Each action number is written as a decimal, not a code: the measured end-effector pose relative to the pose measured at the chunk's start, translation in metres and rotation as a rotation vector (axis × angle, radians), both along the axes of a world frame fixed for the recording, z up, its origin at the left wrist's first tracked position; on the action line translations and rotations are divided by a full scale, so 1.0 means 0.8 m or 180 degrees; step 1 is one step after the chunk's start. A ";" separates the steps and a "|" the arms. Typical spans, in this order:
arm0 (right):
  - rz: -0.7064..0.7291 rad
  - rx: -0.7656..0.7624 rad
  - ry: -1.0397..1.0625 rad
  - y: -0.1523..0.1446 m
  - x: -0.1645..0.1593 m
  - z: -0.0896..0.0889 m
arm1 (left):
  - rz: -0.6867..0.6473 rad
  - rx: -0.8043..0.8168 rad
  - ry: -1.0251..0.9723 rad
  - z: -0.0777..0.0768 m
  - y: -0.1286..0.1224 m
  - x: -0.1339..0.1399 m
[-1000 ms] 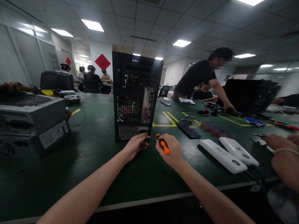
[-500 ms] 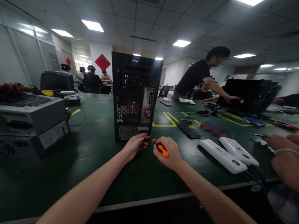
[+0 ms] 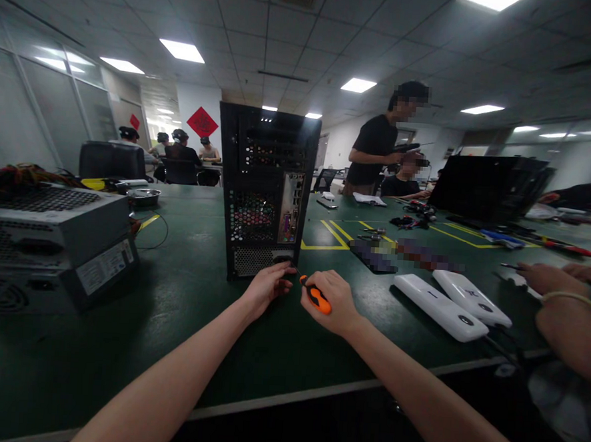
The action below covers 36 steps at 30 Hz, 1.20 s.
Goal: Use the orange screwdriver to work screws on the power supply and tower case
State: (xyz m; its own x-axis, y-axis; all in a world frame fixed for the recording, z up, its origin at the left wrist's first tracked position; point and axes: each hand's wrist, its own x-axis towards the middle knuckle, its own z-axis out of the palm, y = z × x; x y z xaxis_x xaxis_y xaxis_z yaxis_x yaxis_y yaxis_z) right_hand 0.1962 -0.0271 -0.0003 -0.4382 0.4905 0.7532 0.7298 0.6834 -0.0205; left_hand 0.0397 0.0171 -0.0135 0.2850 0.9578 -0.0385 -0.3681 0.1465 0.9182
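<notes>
A black computer case (image 3: pixel 272 179) stands upright on the green table with its rear panel facing me. My right hand (image 3: pixel 331 302) is wrapped round the orange and black handle of a screwdriver (image 3: pixel 319 298). The shaft of this tool points left and up toward the lower right of the rear panel, near the power supply (image 3: pixel 253 262). My left hand (image 3: pixel 270 286) is at the bottom of the case, its fingers curled together beside the screwdriver's tip. What those fingers pinch, and the tip itself, are too small and dark to make out.
Grey power supplies (image 3: pixel 49 232) are stacked on the left, near a metal bowl (image 3: pixel 144 197). On the right lie two white devices (image 3: pixel 440 306) with cables. A co-worker's hands (image 3: pixel 554 287) work beside them. Another black case (image 3: pixel 490 186) stands farther back.
The orange handle has shifted very slightly left in my right hand. My left hand keeps its place. Across the table, the standing person has straightened up and drawn an arm back from the other case.
</notes>
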 end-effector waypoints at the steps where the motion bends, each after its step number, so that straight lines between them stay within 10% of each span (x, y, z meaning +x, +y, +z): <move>1: 0.0021 0.0021 -0.0059 0.000 0.000 0.000 | -0.0014 0.0017 0.0001 0.000 0.000 0.000; 36: -0.0148 -0.0216 -0.0652 -0.002 0.004 -0.002 | 0.0138 -0.0203 -0.0224 -0.012 0.013 -0.006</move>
